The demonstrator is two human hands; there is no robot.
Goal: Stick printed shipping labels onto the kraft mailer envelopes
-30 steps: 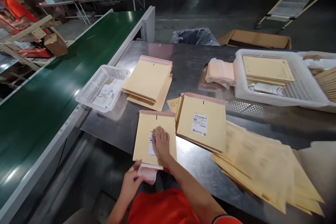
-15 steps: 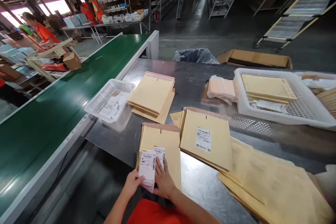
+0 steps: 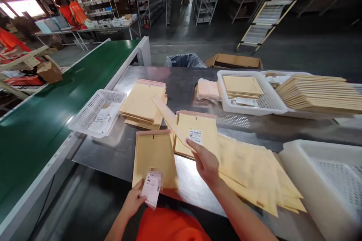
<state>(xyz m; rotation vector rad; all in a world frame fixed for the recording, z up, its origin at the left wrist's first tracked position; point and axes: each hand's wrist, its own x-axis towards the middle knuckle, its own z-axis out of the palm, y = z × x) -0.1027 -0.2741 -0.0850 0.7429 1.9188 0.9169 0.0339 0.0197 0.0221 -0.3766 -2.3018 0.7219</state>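
Note:
My left hand [image 3: 131, 200], at the table's near edge, pinches a white printed shipping label [image 3: 152, 190] or a thin sheaf of them. Beneath and behind the label lies a yellow padded envelope [image 3: 154, 154] with a pinkish flap strip. My right hand [image 3: 207, 162] grips one edge of another padded envelope [image 3: 171, 123], raised and seen nearly edge-on. That raised envelope hangs above a stack of envelopes [image 3: 207, 126] whose top one bears a white label [image 3: 195, 135]. Farther back is another stack of envelopes [image 3: 141, 101].
A white basket [image 3: 75, 124] with papers stands left, beside the green conveyor belt [image 3: 85, 71]. Loose envelopes [image 3: 246, 162] fan out at right. White baskets [image 3: 250, 112] hold envelopes at the back right; another white bin [image 3: 294, 173] is near right. Co-workers [image 3: 77, 12] stand far left.
My right hand has left the labels and moved right, now holding a raised envelope. My left hand keeps the label. The view has turned right, bringing the near-right bin into sight.

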